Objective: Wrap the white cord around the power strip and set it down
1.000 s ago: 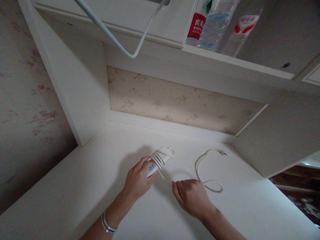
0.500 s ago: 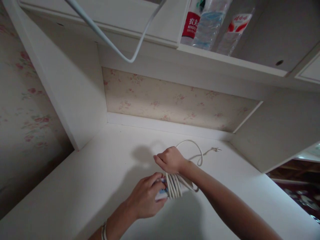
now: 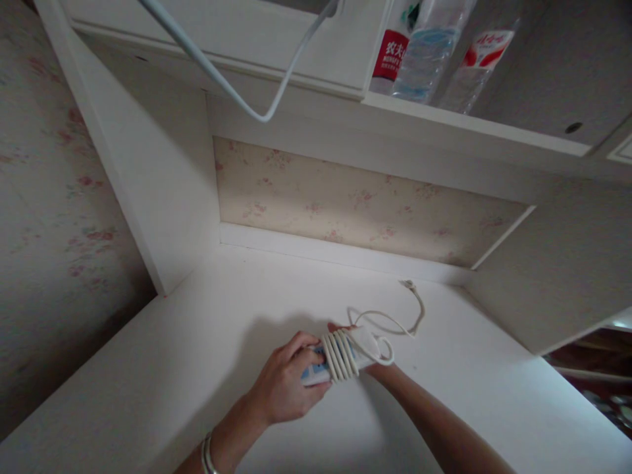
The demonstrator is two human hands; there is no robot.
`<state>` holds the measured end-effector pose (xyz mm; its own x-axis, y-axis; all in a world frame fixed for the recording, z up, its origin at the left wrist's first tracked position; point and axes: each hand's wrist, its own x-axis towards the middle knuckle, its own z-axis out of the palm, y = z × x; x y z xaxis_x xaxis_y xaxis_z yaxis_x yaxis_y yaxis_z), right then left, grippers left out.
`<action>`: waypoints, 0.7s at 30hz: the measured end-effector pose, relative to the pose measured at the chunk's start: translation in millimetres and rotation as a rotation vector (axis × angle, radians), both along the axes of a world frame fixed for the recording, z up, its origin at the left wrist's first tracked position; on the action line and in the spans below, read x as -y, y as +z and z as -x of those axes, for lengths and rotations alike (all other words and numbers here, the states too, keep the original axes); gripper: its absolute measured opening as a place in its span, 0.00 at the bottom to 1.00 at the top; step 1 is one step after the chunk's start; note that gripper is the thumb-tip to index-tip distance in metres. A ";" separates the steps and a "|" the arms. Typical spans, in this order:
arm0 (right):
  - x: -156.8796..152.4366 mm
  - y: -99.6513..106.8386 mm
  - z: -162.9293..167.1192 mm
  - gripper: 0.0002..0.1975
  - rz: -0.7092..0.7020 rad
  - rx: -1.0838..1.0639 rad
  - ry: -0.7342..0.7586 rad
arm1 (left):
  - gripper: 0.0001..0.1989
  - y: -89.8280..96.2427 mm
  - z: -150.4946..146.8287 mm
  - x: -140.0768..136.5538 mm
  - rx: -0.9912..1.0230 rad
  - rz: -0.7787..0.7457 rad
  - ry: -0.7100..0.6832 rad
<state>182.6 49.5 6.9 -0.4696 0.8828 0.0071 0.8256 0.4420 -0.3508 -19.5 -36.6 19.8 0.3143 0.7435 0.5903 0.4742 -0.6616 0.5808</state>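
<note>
A white and blue power strip [image 3: 316, 374] is held above the white surface, with several turns of its white cord [image 3: 340, 357] wound around its middle. My left hand [image 3: 289, 378] is closed on the strip's left end, fingers over the top. Behind and beneath the strip is my right hand [image 3: 336, 326], mostly hidden; only some fingertips and the wrist show. The cord's loose length comes out beside those fingertips, curves right and ends at a plug [image 3: 409, 284] on the surface. A cord loop stands out at the strip's right end.
White side panels [image 3: 162, 197] flank the white desktop [image 3: 207, 316]. Overhead, a shelf [image 3: 474, 125] holds several plastic bottles [image 3: 434, 52]. A white cable [image 3: 261, 117] hangs down in front of the cabinet. Flowered wallpaper [image 3: 320, 191] covers the back.
My right hand has moved from above the strip to behind and beneath it. The loose cord and plug have shifted on the desktop. My left hand keeps its hold.
</note>
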 end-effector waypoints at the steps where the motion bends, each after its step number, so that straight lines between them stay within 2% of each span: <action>1: 7.4 -1.6 -4.1 0.25 -0.006 0.024 0.001 | 0.13 -0.3 0.9 -1.5 0.013 0.009 0.045; 3: 24.2 -2.2 -9.7 0.23 0.007 0.104 0.010 | 0.13 -1.1 2.1 -5.0 0.041 0.017 0.141; 6: 52.2 4.2 -9.0 0.26 -0.030 0.227 -0.010 | 0.12 -3.0 1.6 -10.3 0.033 0.005 0.264; 9: 75.8 18.4 0.2 0.26 -0.134 0.266 -0.011 | 0.10 -5.5 -1.7 -13.1 -0.063 -0.012 0.342; 12: 87.1 36.2 9.3 0.23 -0.277 0.295 0.078 | 0.11 -7.7 -5.4 -12.9 -0.166 0.000 0.382; 17: 78.3 65.2 16.7 0.20 -0.498 0.282 0.294 | 0.10 -13.1 -11.8 -9.6 -0.253 0.027 0.284; 21: 54.1 84.4 26.7 0.23 -0.551 0.264 0.419 | 0.11 -17.4 -20.6 -2.3 -0.302 0.056 0.157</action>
